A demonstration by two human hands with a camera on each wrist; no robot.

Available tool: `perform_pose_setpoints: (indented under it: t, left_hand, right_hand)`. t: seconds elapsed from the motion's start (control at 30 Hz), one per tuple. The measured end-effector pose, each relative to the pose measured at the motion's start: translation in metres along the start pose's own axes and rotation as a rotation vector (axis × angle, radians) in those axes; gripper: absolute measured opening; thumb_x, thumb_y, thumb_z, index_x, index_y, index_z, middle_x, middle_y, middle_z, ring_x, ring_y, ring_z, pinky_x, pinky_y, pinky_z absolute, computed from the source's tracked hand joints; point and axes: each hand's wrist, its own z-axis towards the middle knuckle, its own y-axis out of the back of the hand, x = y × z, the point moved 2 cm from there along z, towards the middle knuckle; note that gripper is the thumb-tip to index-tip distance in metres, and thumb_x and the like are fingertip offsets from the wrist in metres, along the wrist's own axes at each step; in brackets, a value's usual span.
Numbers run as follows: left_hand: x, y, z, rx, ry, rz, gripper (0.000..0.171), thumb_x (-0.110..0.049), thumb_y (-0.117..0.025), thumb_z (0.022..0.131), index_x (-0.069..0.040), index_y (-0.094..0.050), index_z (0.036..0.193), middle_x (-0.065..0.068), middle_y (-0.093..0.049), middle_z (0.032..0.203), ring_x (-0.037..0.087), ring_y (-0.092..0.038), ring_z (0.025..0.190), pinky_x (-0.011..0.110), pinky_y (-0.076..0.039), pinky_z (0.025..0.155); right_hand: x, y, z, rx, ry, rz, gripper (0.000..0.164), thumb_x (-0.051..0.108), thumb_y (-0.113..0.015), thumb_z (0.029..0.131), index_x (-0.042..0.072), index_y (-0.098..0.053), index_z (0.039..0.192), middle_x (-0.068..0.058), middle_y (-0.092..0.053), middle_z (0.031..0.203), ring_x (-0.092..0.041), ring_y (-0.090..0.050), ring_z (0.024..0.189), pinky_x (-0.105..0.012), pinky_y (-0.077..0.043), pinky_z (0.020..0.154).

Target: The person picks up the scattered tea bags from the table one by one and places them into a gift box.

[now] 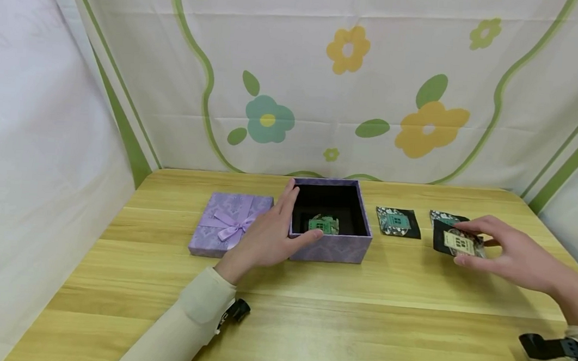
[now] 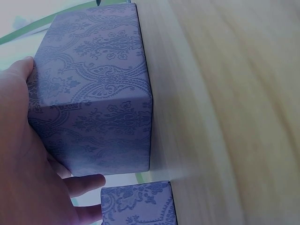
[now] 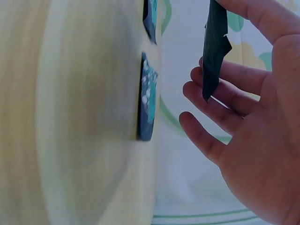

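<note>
A purple patterned box (image 1: 331, 249) stands without its lid, its dark inside facing up. A small packet with a green label (image 1: 322, 225) lies in it. My left hand (image 1: 277, 231) rests on the box's near left corner, thumb along the front rim and fingers stretched along the left side. My right hand (image 1: 520, 255) pinches a small black packet with a cream label (image 1: 458, 241) between thumb and fingers, raised over the table. In the right wrist view this packet (image 3: 214, 51) appears edge-on, and the little finger stands away from it.
The purple lid with a ribbon bow (image 1: 213, 231) lies left of the box. To the box's right lies a black packet with a teal label (image 1: 398, 223). Another teal-labelled packet (image 1: 446, 217) is partly hidden behind the held one. A floral cloth (image 1: 318, 95) hangs behind the wooden table (image 1: 340, 325).
</note>
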Motion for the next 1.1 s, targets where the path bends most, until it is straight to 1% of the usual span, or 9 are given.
perform_pose_setpoints:
  t: [0.1,0.17,0.3,0.47,0.6,0.8,0.87,0.97,1.1]
  left_hand:
    - [0.0,0.0,0.0,0.0,-0.001,-0.001,0.111,-0.087,-0.046,0.093,-0.027,0.003,0.173,-0.015,0.011,0.18,0.032,-0.071,0.121,0.055,-0.056,0.1]
    - [0.0,0.0,-0.001,0.002,-0.001,-0.003,0.111,-0.087,-0.047,0.093,-0.027,0.003,0.173,-0.015,0.011,0.18,0.032,-0.071,0.122,0.056,-0.056,0.1]
    - [-0.001,0.001,-0.001,0.007,0.001,-0.004,0.112,-0.087,-0.047,0.093,-0.027,0.004,0.173,-0.015,0.011,0.179,0.033,-0.071,0.122,0.054,-0.057,0.097]
    - [-0.001,0.001,-0.002,0.0,-0.003,-0.002,0.112,-0.087,-0.047,0.093,-0.027,0.003,0.173,-0.015,0.01,0.18,0.032,-0.072,0.12,0.052,-0.058,0.091]
    - [-0.001,0.001,-0.002,0.001,-0.005,-0.005,0.111,-0.087,-0.047,0.094,-0.027,0.003,0.173,-0.015,0.011,0.18,0.03,-0.073,0.115,0.051,-0.058,0.091]
    - [-0.001,0.001,-0.002,0.004,-0.004,-0.008,0.111,-0.086,-0.047,0.094,-0.027,0.003,0.173,-0.015,0.01,0.18,0.029,-0.074,0.109,0.052,-0.058,0.093]
    - [-0.001,0.002,-0.002,0.004,-0.003,-0.006,0.111,-0.086,-0.047,0.094,-0.027,0.003,0.173,-0.015,0.01,0.18,0.029,-0.074,0.108,0.052,-0.058,0.094]
    - [-0.002,0.002,-0.003,0.005,-0.003,-0.006,0.111,-0.087,-0.047,0.094,-0.027,0.003,0.173,-0.015,0.011,0.18,0.027,-0.075,0.105,0.051,-0.058,0.092]
    - [-0.002,0.002,-0.003,0.005,-0.005,-0.006,0.111,-0.087,-0.046,0.094,-0.027,0.003,0.173,-0.015,0.011,0.18,0.026,-0.075,0.104,0.05,-0.058,0.091]
  right_hand:
    - [0.007,0.003,0.006,-0.006,0.009,-0.022,0.067,0.036,-0.087,0.09,0.016,-0.061,0.149,-0.014,-0.059,0.144,0.008,-0.044,0.121,-0.017,-0.048,0.088]
    - [0.011,0.004,0.01,-0.011,0.027,-0.027,0.066,0.035,-0.087,0.09,0.016,-0.062,0.148,-0.014,-0.06,0.144,0.01,-0.044,0.121,-0.017,-0.048,0.089]
    - [0.019,0.008,0.018,-0.023,0.072,-0.044,0.065,0.033,-0.086,0.091,0.016,-0.061,0.148,-0.012,-0.061,0.142,0.019,-0.037,0.118,-0.014,-0.047,0.089]
    - [0.03,0.011,0.027,-0.039,0.061,-0.038,0.065,0.035,-0.086,0.091,0.018,-0.061,0.149,-0.011,-0.062,0.145,0.015,-0.041,0.119,-0.013,-0.044,0.089]
    - [0.039,0.013,0.033,-0.036,0.047,-0.026,0.064,0.037,-0.085,0.092,0.019,-0.061,0.15,-0.01,-0.061,0.147,0.003,-0.047,0.122,-0.013,-0.043,0.09]
    - [0.053,0.014,0.044,-0.037,0.06,-0.029,0.065,0.038,-0.083,0.093,0.017,-0.061,0.15,-0.01,-0.061,0.146,-0.021,-0.057,0.121,-0.023,-0.051,0.088]
    - [0.058,0.013,0.048,-0.039,0.065,-0.023,0.065,0.039,-0.083,0.093,0.016,-0.061,0.15,-0.01,-0.062,0.145,-0.024,-0.06,0.12,-0.026,-0.053,0.088]
    - [0.066,0.011,0.054,-0.037,0.092,-0.013,0.066,0.038,-0.083,0.094,0.013,-0.061,0.15,-0.011,-0.062,0.143,-0.028,-0.061,0.121,-0.027,-0.054,0.088]
    - [0.077,0.008,0.06,-0.044,0.128,0.008,0.064,0.035,-0.083,0.093,0.013,-0.062,0.149,-0.01,-0.064,0.14,-0.027,-0.061,0.122,-0.029,-0.055,0.089]
